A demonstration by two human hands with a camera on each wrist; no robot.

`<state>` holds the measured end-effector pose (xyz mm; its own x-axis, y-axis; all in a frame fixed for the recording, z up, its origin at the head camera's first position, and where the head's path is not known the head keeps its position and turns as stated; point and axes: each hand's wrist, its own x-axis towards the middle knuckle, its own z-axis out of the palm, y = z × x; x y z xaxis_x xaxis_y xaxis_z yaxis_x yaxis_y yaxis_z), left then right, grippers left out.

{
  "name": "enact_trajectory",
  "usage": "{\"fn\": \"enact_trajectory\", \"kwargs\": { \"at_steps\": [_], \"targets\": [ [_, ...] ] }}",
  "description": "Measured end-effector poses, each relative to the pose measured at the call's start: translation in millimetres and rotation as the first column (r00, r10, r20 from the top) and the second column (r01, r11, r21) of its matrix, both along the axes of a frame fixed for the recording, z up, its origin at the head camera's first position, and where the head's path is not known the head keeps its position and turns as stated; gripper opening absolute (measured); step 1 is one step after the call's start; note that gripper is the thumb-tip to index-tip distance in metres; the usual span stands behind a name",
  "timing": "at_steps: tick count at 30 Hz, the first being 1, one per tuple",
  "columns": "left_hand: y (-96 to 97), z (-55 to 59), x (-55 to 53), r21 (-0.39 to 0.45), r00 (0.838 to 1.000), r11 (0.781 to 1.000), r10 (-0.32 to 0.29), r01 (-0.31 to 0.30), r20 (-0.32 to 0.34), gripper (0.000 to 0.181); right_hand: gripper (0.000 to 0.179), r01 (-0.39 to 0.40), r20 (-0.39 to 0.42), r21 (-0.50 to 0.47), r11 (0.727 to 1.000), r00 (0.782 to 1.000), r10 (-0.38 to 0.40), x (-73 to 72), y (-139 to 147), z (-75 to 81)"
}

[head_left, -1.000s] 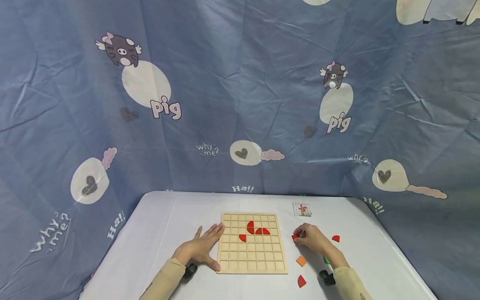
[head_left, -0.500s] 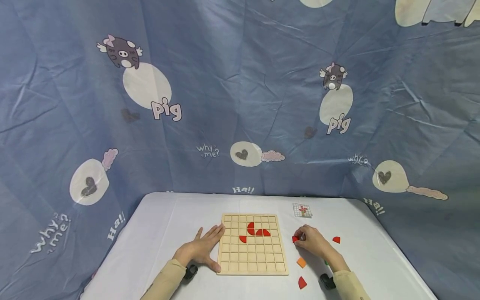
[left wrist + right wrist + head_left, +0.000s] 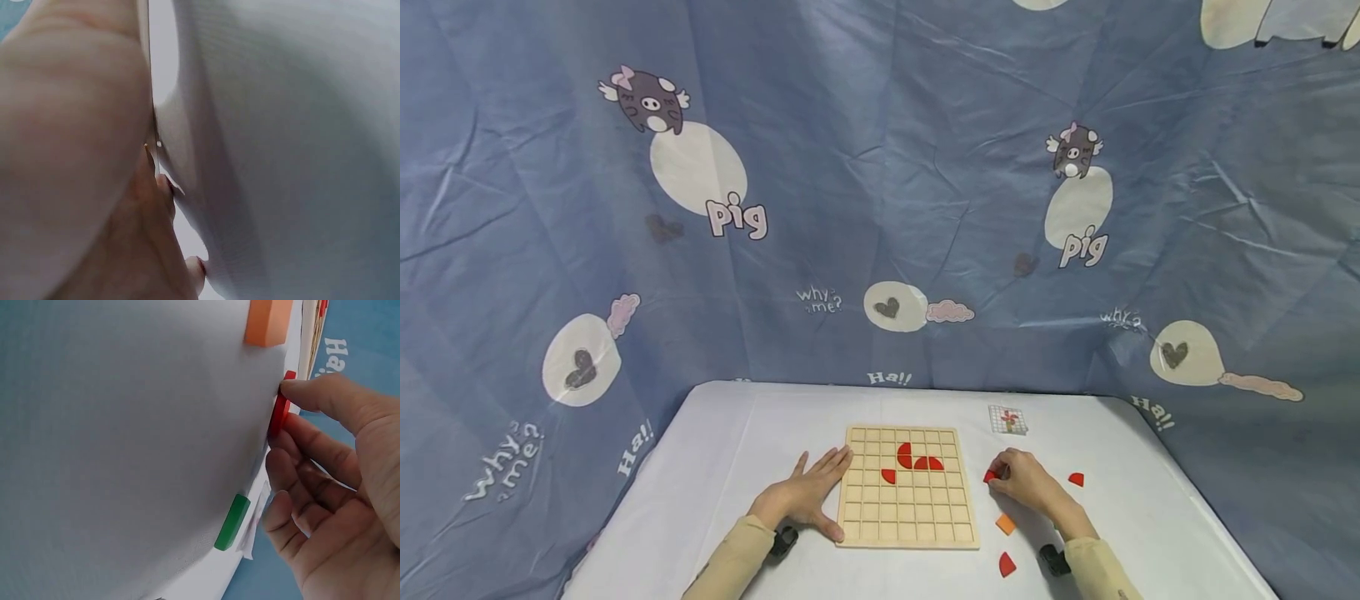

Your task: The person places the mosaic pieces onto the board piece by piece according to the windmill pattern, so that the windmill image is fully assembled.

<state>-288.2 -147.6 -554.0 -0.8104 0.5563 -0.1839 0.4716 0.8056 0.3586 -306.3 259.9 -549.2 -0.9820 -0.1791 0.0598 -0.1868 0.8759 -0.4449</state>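
Observation:
My left hand point(image 3: 805, 493) lies with spread fingers at the left edge of a square wooden grid board point(image 3: 906, 525), its fingertips and thumb right at the rim. Four-sided cells cover the board, and several red quarter-circle pieces point(image 3: 905, 456) sit in its upper half. To the right of the board, my right hand point(image 3: 1026, 482) pinches a red piece point(image 3: 281, 415) between thumb and index finger, down at the tabletop. The other fingers are loosely curled. In the left wrist view, the left hand point(image 3: 144, 237) shows only from the side, against the white cloth.
An orange square point(image 3: 1005, 524) and a red quarter-circle point(image 3: 1007, 565) lie nearer me, another red one point(image 3: 1077, 479) farther right. A green piece point(image 3: 232, 523) shows in the right wrist view. A pattern card point(image 3: 1007, 419) lies at the back; a blue curtain point(image 3: 880, 208) hangs behind.
Both hands stay nearly where they were, the right one still pinching the red piece. The head view shifts slightly, and the green piece's edge is now hidden by the right forearm there.

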Motion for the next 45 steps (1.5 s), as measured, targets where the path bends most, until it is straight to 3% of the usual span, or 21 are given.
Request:
{"fn": "enact_trajectory", "kwargs": {
  "at_steps": [5, 11, 21, 29, 45],
  "targets": [
    [0.4, 0.3, 0.6, -0.003, 1.000, 1.000, -0.006, 0.006, -0.007, 0.135, 0.014, -0.003, 0.009, -0.018, 1.000, 1.000, 0.004, -1.0, -2, 1.2],
    [0.0, 0.1, 0.8, -0.003, 1.000, 1.000, -0.001, 0.001, -0.004, 0.136, 0.014, -0.097, -0.055, -0.064, 0.993, 0.994, 0.094, -1.1, -14, 9.4],
    [1.5, 3.2, 3.1, -0.010, 1.000, 1.000, -0.004, 0.004, 0.000, 0.135, 0.013, -0.304, -0.131, -0.085, 0.949, 0.948, 0.292, 4.2, -60, 14.6],
    [1.8, 4.7, 4.2, -0.007, 1.000, 1.000, -0.010, 0.010, -0.004, 0.135, 0.016, -0.394, -0.131, -0.095, 0.914, 0.915, 0.381, 3.4, -89, 16.9],
    [1.6, 4.1, 3.5, -0.011, 1.000, 1.000, -0.004, 0.004, 0.003, 0.135, 0.006, -0.440, -0.098, -0.016, 0.898, 0.895, 0.436, 0.7, -122, 11.7]
  ]
}}
